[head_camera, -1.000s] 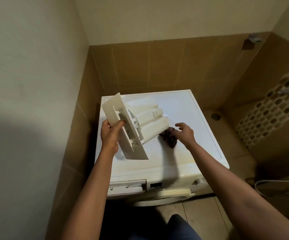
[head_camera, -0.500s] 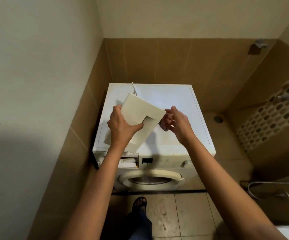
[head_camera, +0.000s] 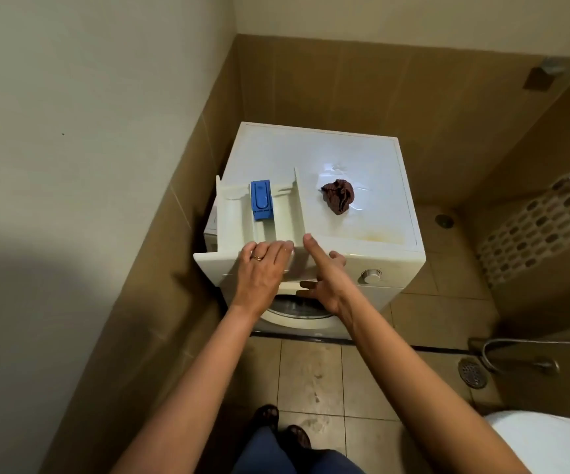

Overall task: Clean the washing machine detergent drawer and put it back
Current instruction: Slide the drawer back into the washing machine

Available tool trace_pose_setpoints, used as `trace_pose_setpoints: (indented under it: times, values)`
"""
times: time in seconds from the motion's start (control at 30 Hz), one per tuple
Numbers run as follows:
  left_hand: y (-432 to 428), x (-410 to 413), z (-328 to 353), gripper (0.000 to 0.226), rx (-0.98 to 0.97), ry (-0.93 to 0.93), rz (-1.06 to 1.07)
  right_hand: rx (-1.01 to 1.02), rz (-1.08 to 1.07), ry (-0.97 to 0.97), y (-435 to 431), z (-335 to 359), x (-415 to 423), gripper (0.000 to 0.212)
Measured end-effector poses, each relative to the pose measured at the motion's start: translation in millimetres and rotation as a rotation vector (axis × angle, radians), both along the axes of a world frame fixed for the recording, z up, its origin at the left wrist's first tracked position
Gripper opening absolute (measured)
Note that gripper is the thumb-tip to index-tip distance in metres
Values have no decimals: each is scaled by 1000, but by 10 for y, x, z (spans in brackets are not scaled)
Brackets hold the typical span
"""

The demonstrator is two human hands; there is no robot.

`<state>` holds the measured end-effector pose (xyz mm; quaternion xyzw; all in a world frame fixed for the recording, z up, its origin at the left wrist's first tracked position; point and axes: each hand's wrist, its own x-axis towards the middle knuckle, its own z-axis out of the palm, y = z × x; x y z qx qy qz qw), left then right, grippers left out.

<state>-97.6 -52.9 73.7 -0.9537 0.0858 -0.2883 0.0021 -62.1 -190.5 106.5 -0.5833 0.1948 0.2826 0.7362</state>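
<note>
Detergent drawer (head_camera: 287,217): held level, open side up, at the washing machine's (head_camera: 362,159) front left corner; whether its back has entered the slot I cannot tell
Blue cap (head_camera: 261,200): seated in the middle compartment
Left hand (head_camera: 263,268): fingers curled over the front panel, clamped on it to carry the drawer
Right hand (head_camera: 328,275): fingers spread, holding nothing, one fingertip at the drawer's right corner, likely steering
Brown cloth (head_camera: 338,196): crumpled on the machine top, apart from both hands; wiping looks finished

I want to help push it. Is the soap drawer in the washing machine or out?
Out. The drawer shows its compartments and blue insert; the left hand holds its front.
</note>
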Motion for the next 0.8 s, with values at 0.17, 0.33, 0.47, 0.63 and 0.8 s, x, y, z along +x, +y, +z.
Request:
trace_pose_setpoints:
  times: [0.17,0.33,0.47,0.63,0.8]
  values:
    - [141,-312,-348,51,86,-55,-96,212,-69,61,164,-405,-368,71]
    - [314,-645,-645,53,141,-11,-114,257,-94,132,284,-659,-669,8]
    - [416,-888,-793,73,89,103,-95,265,-122,213,402,-802,-833,16]
    - [446,-1170,-868,102,-461,199,299,215,-217,266,468,-1006,-976,22]
    - [377,-1366,-971,121,-1491,277,786,171,-264,310,526,-1287,-1090,21]
